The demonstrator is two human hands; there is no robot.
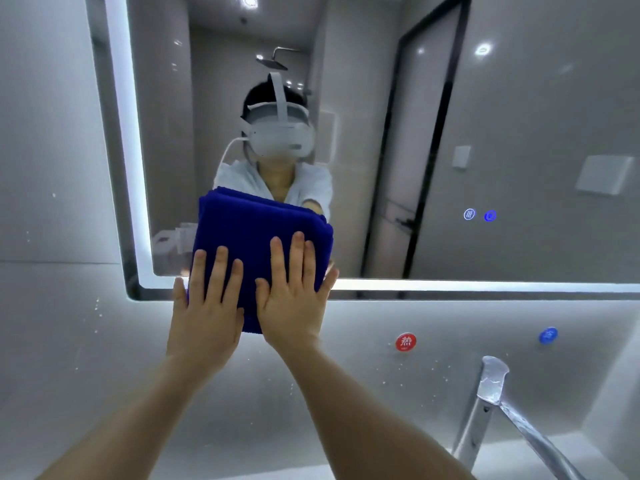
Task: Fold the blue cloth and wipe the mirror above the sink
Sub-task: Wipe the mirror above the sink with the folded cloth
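A pale grey tiled wall point(52, 168) is filling the left and the near lower part of the view, and white specks are dotting it below the mirror point(381, 133). The mirror is hanging on this wall, a lit white border point(128, 168) is glowing along its left and bottom edges, and two small touch icons point(479, 215) are shining blue on the glass to the right. The glass is reflecting a person wearing a white headset point(282, 136), with a shower head point(273, 60) behind them and a dark-framed door point(429, 133) to the right. The folded blue cloth point(256, 230) is lying flat against the lower left part of the mirror, overlapping the bottom lit edge so that its lowest part is covering the wall beneath. The left hand point(204, 313) is pressing on the cloth's lower left with straight, slightly spread fingers, and the right hand point(294, 306) is pressing just beside it on the lower right in the same flat way. On the wall to the right, a round red sticker point(405, 341) and a round blue sticker point(548, 335) are sitting well apart above a chrome faucet point(495, 393). The faucet is standing on a pale ledge point(512, 460) at the near right, and its spout is reaching out of the bottom of the view, so the basin's inside is not showing.
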